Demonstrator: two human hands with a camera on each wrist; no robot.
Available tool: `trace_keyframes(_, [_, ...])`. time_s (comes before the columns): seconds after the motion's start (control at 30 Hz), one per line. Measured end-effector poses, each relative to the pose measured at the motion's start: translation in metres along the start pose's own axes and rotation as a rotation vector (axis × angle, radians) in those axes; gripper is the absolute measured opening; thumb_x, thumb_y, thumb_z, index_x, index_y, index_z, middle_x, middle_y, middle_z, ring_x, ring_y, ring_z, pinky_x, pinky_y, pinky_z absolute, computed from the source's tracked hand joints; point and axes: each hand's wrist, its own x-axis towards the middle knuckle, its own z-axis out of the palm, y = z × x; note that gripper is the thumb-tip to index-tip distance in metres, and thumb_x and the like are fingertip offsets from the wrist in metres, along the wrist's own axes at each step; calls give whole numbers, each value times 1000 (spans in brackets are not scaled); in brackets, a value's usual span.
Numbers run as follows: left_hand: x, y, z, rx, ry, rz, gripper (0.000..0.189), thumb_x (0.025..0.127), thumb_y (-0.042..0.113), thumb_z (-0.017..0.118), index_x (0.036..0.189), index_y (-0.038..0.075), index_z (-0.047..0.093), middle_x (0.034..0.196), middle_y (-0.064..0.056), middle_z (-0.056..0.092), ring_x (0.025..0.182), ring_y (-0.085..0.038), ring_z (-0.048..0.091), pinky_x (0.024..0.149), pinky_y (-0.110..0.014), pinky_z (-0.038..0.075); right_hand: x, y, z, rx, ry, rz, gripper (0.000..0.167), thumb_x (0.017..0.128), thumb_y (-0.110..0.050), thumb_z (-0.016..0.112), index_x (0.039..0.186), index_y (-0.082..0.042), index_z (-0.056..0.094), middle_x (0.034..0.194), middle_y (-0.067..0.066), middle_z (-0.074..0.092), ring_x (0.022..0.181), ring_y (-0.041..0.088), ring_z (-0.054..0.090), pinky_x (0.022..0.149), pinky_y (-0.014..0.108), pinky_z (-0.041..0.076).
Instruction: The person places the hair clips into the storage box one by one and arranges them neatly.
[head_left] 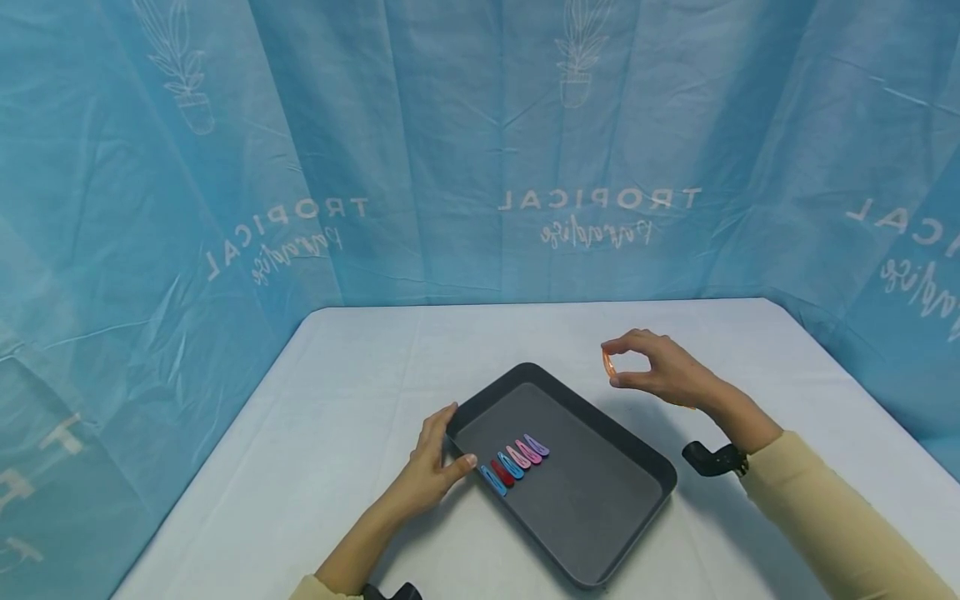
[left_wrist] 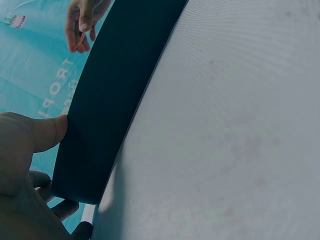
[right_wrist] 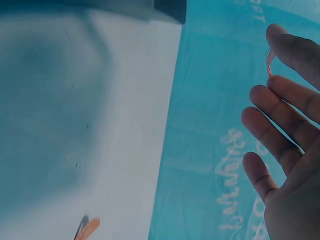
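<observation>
My right hand (head_left: 663,367) is raised over the table to the right of the tray, pinching an orange snap hair clip (head_left: 609,363) between thumb and index finger. In the right wrist view, the other fingers of that hand are spread apart. My left hand (head_left: 427,467) grips the left corner of a dark grey tray (head_left: 585,508), thumb at the rim and fingers around the outside. In the tray, a slanting row of several snap hair clips runs from a blue clip (head_left: 493,481) near the left wall, past a red clip (head_left: 502,472), to a purple clip (head_left: 537,445).
Another orange hair clip (right_wrist: 89,228) lies on the white tablecloth (head_left: 375,375) in the right wrist view. Blue printed curtains (head_left: 450,150) hang around the table's back and sides. Black wrist devices (head_left: 712,459) sit at both cuffs.
</observation>
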Motion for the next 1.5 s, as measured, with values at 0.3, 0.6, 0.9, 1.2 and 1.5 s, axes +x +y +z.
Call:
trace_keyframes(0.3, [0,0,0,3,-6,-1,77,91,23,62,151,9,15,154,-18,15,143,-45,13,101,-78,0,4,-19,13,-16,-24,-37,52,78,-24,76,126,-12,59,120,4,62,116,25,54,98,58,33])
trace_keyframes(0.6, [0,0,-1,-7,-12,6,77,91,22,61,151,9,15,154,-19,15,143,-45,12,101,-78,0,9,-32,27,-15,-52,-107,51,81,-29,74,127,-13,59,121,2,61,118,24,52,100,59,34])
trace_keyframes(0.9, [0,-1,0,5,-8,10,76,91,22,61,151,9,16,154,-19,16,143,-45,14,101,-78,1,14,-40,44,-19,-108,-148,48,81,-30,74,125,-18,59,121,-2,62,117,21,53,100,55,35])
trace_keyframes(1.2, [0,-1,0,3,-8,11,77,91,22,61,151,9,16,154,-18,16,143,-45,13,101,-78,1,17,-44,57,-32,-196,-190,50,82,-28,72,129,-21,56,122,-4,60,117,19,53,98,53,35])
trace_keyframes(1.5, [1,-2,-1,4,-10,24,76,91,22,60,150,6,16,153,-21,15,142,-48,13,99,-79,1,20,-42,69,-62,-280,-168,49,82,-25,73,127,-16,58,122,-4,61,119,19,53,95,50,33])
